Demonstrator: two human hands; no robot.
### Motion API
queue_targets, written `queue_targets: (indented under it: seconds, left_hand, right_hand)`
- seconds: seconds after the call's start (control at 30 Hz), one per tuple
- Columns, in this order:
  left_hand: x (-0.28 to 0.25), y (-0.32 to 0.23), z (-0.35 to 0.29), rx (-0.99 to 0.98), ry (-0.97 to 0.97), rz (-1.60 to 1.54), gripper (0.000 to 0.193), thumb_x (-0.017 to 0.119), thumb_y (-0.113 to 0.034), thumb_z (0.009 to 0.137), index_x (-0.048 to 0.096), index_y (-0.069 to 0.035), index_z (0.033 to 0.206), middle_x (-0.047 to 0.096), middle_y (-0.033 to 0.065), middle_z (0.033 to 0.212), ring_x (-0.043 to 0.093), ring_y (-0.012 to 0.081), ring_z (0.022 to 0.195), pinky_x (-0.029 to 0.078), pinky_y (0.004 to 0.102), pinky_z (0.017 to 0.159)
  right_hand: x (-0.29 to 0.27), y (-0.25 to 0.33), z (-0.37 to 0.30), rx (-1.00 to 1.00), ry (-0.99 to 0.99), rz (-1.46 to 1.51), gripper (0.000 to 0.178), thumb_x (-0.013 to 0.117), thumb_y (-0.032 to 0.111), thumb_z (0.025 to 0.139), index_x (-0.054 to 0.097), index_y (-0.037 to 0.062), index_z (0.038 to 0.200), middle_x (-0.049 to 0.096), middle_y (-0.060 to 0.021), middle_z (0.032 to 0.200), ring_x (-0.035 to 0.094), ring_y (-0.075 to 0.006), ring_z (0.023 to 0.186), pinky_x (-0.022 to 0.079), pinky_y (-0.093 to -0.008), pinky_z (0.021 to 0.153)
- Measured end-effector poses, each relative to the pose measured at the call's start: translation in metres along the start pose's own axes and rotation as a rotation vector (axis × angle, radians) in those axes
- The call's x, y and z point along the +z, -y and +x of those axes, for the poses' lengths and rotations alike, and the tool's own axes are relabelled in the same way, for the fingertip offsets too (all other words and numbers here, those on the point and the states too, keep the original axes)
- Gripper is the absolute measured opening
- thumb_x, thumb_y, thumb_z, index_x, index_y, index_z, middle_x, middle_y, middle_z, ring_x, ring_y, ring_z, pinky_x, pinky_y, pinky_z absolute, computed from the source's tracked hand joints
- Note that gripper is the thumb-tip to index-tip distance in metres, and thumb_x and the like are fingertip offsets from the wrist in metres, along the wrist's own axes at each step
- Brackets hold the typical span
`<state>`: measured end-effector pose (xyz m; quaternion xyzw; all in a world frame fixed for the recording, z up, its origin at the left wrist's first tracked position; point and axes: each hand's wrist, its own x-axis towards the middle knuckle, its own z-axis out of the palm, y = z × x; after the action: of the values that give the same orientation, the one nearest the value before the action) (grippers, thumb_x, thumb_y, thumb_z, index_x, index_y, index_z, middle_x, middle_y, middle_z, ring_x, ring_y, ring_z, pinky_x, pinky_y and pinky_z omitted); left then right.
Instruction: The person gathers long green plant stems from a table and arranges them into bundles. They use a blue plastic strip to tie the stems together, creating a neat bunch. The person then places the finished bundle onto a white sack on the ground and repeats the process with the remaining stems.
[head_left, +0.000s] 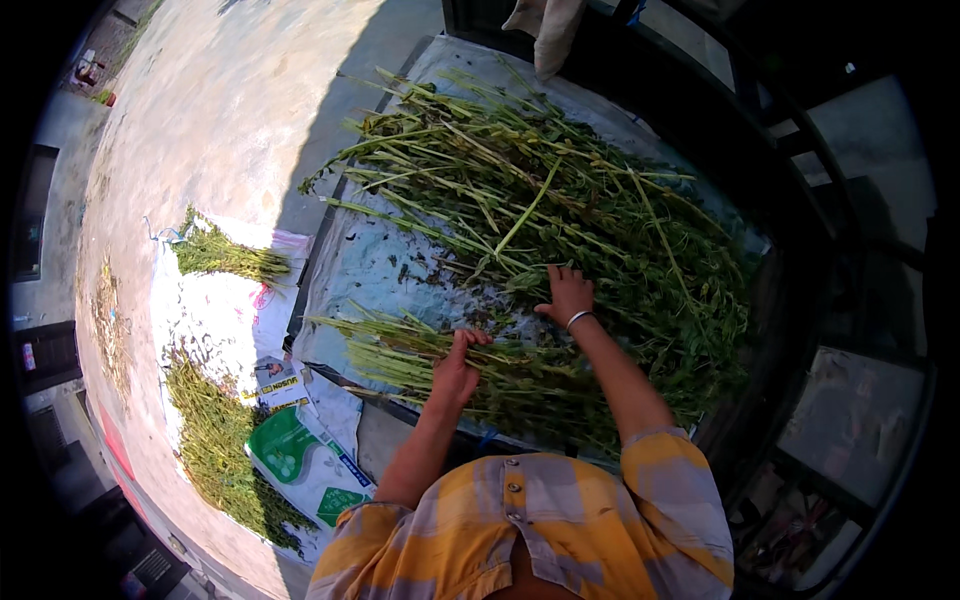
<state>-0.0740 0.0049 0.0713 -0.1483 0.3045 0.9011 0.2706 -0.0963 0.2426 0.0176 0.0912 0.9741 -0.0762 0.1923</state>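
Cut green plant stalks with leafy, pod-bearing ends cover a pale sheet (375,265) in front of me. A large pile of stalks (520,170) lies on the far side, and a smaller bundle of stalks (390,350) lies on the near side. My left hand (458,368) is on the near bundle, its fingers curled over some stalks. My right hand (568,295), with a pale band (577,318) at the wrist, touches the near edge of the large pile. Its fingers and thumb are apart, with nothing gripped. Leaves hide part of the stalks beneath both hands.
To the left, more cut plants (215,430) and a small bunch (225,252) lie on white sacking on sunlit concrete (230,120). A green-and-white printed bag (290,450) lies by the sheet's near left corner. Dark framework (800,200) stands along the right.
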Motion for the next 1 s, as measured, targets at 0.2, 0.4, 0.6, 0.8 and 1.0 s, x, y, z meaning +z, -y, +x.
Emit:
queue_targets:
  seconds: [0.2,0.4,0.6,0.8,1.0]
  left_hand:
    - [-0.003,0.003,-0.013,-0.018,-0.082,-0.012,0.031,0.048,-0.034,0.091,0.041,-0.008,0.076,0.042,0.0041,0.077,0.042,0.0207,0.081,0.035,0.0378,0.083]
    - [-0.007,0.007,-0.019,0.003,-0.112,-0.019,0.026,0.052,-0.032,0.091,0.047,-0.008,0.083,0.045,0.0033,0.079,0.042,0.0172,0.079,0.037,0.0331,0.081]
    - [0.037,-0.001,-0.018,-0.03,-0.005,0.117,0.032,0.056,-0.021,0.089,0.052,-0.007,0.118,0.055,0.0037,0.09,0.048,0.0122,0.08,0.04,0.0284,0.078]
    - [0.115,-0.008,-0.043,-0.053,0.342,0.549,0.052,0.06,-0.026,0.086,0.041,-0.004,0.13,0.054,0.002,0.099,0.048,0.0098,0.085,0.041,0.0276,0.078]
    - [0.193,-0.007,-0.079,0.12,0.699,0.651,0.075,0.06,-0.05,0.08,0.037,-0.001,0.131,0.051,0.0066,0.112,0.05,0.0153,0.101,0.04,0.028,0.088]
  right_hand:
    - [0.071,-0.008,0.023,0.054,-0.185,-0.185,0.041,0.065,0.019,0.077,0.045,0.0074,0.111,0.044,-0.0138,0.109,0.048,-0.0332,0.099,0.042,-0.0498,0.078]
    - [0.012,-0.027,-0.004,-0.17,-0.299,0.214,0.032,0.061,0.011,0.077,0.05,0.0053,0.106,0.052,-0.014,0.094,0.053,-0.0335,0.083,0.044,-0.0447,0.071]
    - [-0.083,-0.027,-0.092,-0.281,-0.463,0.686,0.037,0.059,0.004,0.072,0.052,0.0058,0.108,0.053,-0.0142,0.081,0.053,-0.0337,0.07,0.042,-0.0427,0.06]
    - [-0.143,-0.007,-0.169,-0.285,-0.665,0.682,0.033,0.051,0.001,0.074,0.056,0.0071,0.106,0.054,-0.0124,0.079,0.055,-0.0327,0.066,0.043,-0.0384,0.055]
    - [-0.166,0.013,-0.213,-0.347,-0.819,0.663,0.032,0.056,0.009,0.074,0.057,0.0093,0.106,0.053,-0.0125,0.077,0.055,-0.0332,0.065,0.045,-0.0393,0.055]
